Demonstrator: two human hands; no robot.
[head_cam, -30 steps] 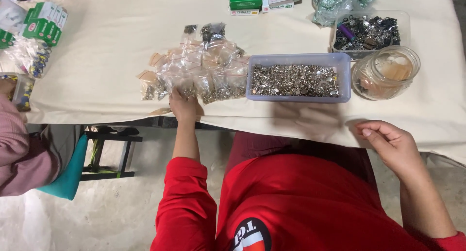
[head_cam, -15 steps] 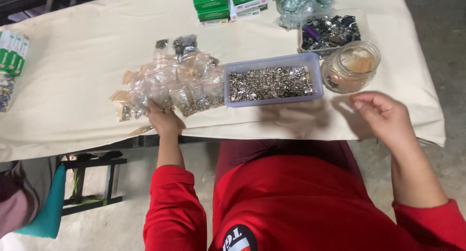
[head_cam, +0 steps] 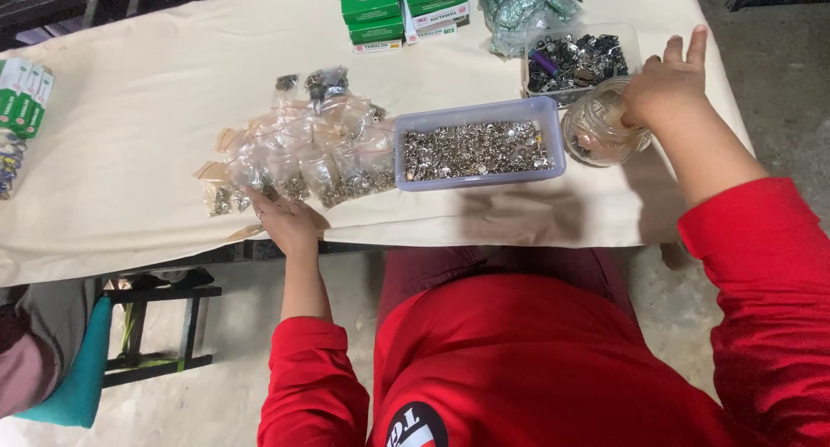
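Reaching into the glass jar (head_cam: 596,136) at the right of the frame, the right hand (head_cam: 661,88) has its fingertips dipped inside; whether they pinch anything I cannot tell. The left hand (head_cam: 285,222) lies flat and open by the small plastic bags (head_cam: 294,162), well apart. Between them the tray of metal bits (head_cam: 475,149) runs lengthwise across the table (head_cam: 130,127).
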